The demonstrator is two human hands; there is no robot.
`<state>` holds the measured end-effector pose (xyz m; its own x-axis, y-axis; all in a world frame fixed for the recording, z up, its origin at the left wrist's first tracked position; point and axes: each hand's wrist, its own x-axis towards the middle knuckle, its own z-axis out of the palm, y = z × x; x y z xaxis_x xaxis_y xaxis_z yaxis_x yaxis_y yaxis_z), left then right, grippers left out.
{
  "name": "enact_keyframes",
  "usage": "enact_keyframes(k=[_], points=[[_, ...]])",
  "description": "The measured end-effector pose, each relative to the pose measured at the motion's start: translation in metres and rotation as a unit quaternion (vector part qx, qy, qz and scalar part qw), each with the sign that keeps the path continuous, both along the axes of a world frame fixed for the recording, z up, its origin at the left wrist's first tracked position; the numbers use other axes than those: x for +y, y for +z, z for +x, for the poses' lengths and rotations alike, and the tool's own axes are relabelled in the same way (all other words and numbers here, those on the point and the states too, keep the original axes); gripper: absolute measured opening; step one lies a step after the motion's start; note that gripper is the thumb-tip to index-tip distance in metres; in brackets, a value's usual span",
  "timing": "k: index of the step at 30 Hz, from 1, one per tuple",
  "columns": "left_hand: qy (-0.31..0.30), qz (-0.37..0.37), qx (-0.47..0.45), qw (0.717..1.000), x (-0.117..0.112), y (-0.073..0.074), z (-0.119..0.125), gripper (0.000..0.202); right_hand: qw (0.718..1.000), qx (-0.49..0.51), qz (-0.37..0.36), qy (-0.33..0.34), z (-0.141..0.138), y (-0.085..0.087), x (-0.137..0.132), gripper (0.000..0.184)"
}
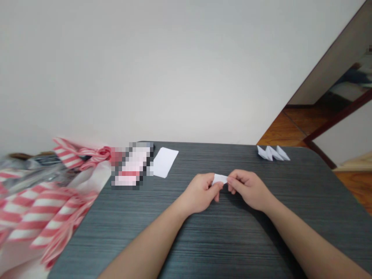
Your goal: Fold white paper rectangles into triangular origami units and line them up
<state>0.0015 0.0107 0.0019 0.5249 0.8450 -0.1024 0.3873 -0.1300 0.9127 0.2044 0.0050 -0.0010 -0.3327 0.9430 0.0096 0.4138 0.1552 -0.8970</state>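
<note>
Above the dark, wood-grained counter (pixel 203 244), the left hand (pixel 201 193) and right hand (pixel 247 190) pinch opposite ends of a small, narrow white paper piece (pixel 220 179) between thumbs and fingers, probably to steady it. Beyond, leftward, flat rectangular white paper (pixel 165 162) lies apart, seemingly within reach; near the far-right edge, pointed, folded white paper shapes (pixel 273 153) sit grouped, perhaps clear of the working space.

The left hand (pixel 202 193) and right hand (pixel 247 190) hide the ends of a small white paper (pixel 220 179). Pixelation masks a dark-edged slab (pixel 133 162). Both forearms leave at the bottom edge, striped cloth (pixel 43 209) at the left; a dark shape (pixel 350 75), upper right, is too blurred to name.
</note>
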Motion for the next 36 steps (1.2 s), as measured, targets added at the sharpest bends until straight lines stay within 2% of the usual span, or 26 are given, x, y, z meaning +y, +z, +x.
enact_keyframes(k=[8, 12, 19, 27, 31, 34, 36], points=[[0.003, 0.010, -0.005, 1.000, 0.001, -0.001, -0.001, 0.035, 0.999, 0.030, -0.013, -0.037, 0.001, -0.004, 0.000, 0.024], [-0.001, 0.016, -0.006, 1.000, 0.001, -0.001, 0.000, 0.034, 0.998, 0.040, -0.049, -0.009, 0.001, -0.007, 0.001, 0.015], [-0.020, 0.020, -0.003, 1.000, 0.000, -0.002, 0.000, 0.033, 0.999, 0.019, -0.039, 0.017, 0.000, -0.007, -0.001, 0.017], [0.009, 0.014, -0.023, 1.000, -0.001, -0.001, -0.001, 0.034, 0.997, 0.052, -0.028, -0.044, 0.004, -0.007, 0.001, 0.021], [-0.005, -0.018, -0.059, 0.998, -0.001, -0.001, -0.003, 0.040, 0.999, 0.032, -0.002, -0.037, 0.008, -0.010, 0.002, 0.018], [0.001, -0.057, -0.107, 0.993, 0.001, -0.002, -0.004, 0.053, 0.999, 0.008, 0.040, -0.019, 0.008, -0.010, 0.002, 0.016], [-0.001, -0.073, -0.122, 0.990, 0.001, -0.001, -0.003, 0.054, 0.997, 0.009, 0.076, 0.001, 0.007, -0.009, 0.003, 0.016]])
